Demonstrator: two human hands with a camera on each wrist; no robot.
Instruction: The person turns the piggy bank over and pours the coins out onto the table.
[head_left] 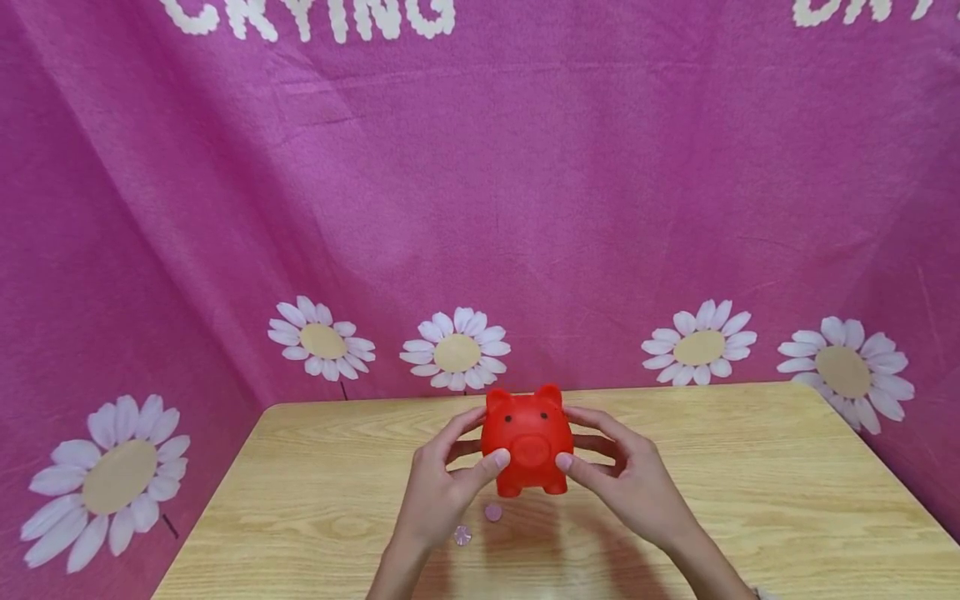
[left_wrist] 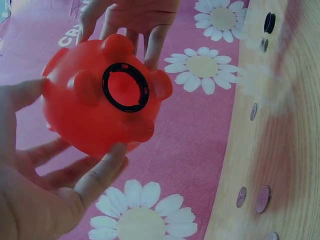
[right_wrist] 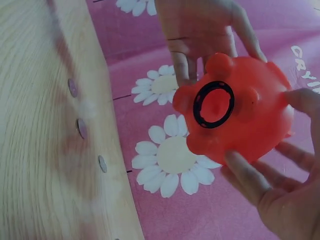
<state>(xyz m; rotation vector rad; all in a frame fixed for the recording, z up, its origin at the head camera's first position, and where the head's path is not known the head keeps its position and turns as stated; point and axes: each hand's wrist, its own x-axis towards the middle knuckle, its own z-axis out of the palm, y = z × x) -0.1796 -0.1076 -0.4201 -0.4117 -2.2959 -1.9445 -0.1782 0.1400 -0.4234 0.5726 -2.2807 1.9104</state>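
A red piggy bank is held up over the wooden table, its snout toward the head camera. My left hand grips one side, thumb by the snout and fingers round the back. On the opposite side, my right hand holds it the same way. From below, the left wrist view shows its stubby feet and a round hole with a black ring, uncovered. On the table below lie two coins, one plain-looking and one shinier. A black round cap lies there too.
More coins, such as one coin in the right wrist view, are spread over the wooden table. A pink cloth with printed daisies and white letters hangs behind the table and along its sides.
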